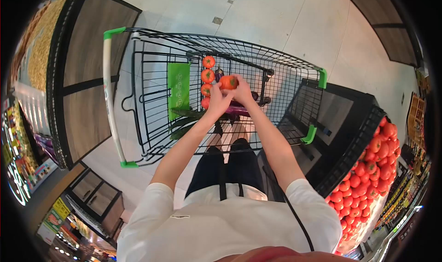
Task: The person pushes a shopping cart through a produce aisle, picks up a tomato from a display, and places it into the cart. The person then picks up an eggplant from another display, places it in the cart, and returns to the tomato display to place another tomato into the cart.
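Over the shopping cart (pixel 294 62), my left hand (pixel 220 100) and my right hand (pixel 242 92) hold one red tomato (pixel 228 82) between them, its green stem end showing. The fingers of both hands are closed about its sides. Just left of it, several tomatoes (pixel 207 75) stand in a line inside the cart. Purple eggplants (pixel 238 110) lie below and behind my hands, partly hidden by them. Long dark green vegetables (pixel 184 122), perhaps cucumbers, rest under my left forearm. A green panel (pixel 178 89) is fixed to the cart on the left.
A big heap of tomatoes (pixel 363 184) fills a dark display stand at the right. The cart's pale handle (pixel 110 101) is at the left, beside a wood-panelled bin (pixel 94 69) of grain-like goods. Pale floor tiles (pixel 262 13) stretch beyond the cart.
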A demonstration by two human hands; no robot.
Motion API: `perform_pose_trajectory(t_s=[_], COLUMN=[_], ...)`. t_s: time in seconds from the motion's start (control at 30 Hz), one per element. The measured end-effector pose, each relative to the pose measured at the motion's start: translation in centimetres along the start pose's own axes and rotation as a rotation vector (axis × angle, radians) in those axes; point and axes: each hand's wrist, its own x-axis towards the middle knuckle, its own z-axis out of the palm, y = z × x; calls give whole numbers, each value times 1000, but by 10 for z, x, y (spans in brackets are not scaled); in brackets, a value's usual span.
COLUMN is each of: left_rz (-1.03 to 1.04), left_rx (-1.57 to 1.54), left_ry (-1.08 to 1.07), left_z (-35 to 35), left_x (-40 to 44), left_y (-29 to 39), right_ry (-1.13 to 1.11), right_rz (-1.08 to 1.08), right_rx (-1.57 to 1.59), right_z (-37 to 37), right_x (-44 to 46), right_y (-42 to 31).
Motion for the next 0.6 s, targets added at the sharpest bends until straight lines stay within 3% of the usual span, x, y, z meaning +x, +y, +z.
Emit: perform_pose_trajectory(t_s=[0.07,0.2,0.33,0.43,0.6], left_rz=[-200,19,-71,-156,-116], left_rx=[-262,1,208,153,172], left_ry=[-57,80,7,43,-44], left_z=[14,46,55,60,58], left_x=[48,120,164,170,183], left_y=[0,-37,-75,-77,-91], right_ry=[11,69,98,113,89], right_rz=[48,10,33,49,65], right_rx=[21,231,160,259,354], right_z=[7,31,48,64,72], right_x=[39,102,131,154,160], right_y=[32,88,124,144,154])
